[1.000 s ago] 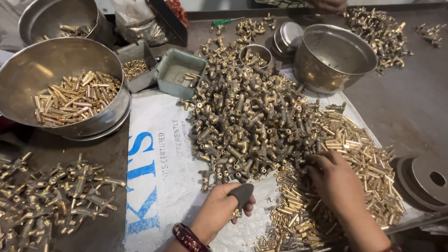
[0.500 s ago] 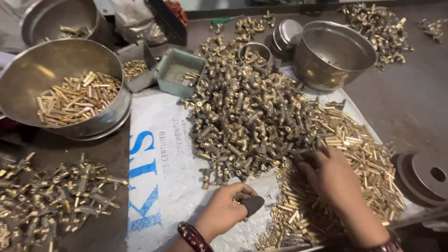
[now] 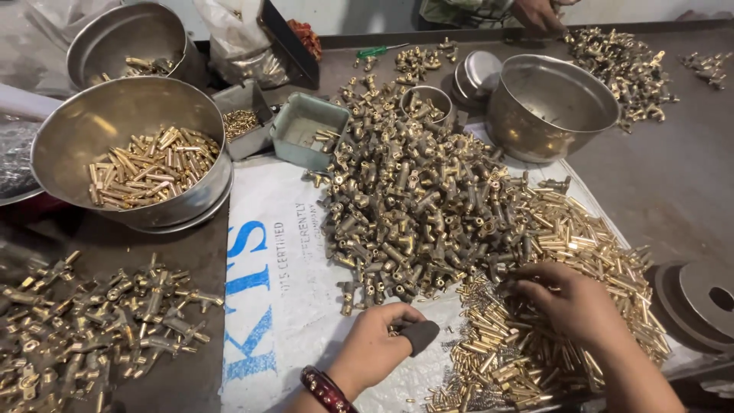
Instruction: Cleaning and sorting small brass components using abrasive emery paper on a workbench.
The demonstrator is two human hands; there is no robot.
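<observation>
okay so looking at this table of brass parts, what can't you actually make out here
- Left hand, head view: curled fingers and a dark thumb cover hide what it holds.
- Right hand, head view: its back hides the fingertips in the brass tubes.
- Another person's hand: cut off by the top edge.
- Far bowl: its wall hides most contents.

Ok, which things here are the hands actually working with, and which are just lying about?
In use:
left hand, dark thumb cover
right hand
small brass pins pile
grey-gold brass fittings heap

Lying about:
empty steel pot
green metal tray
grey discs
</observation>
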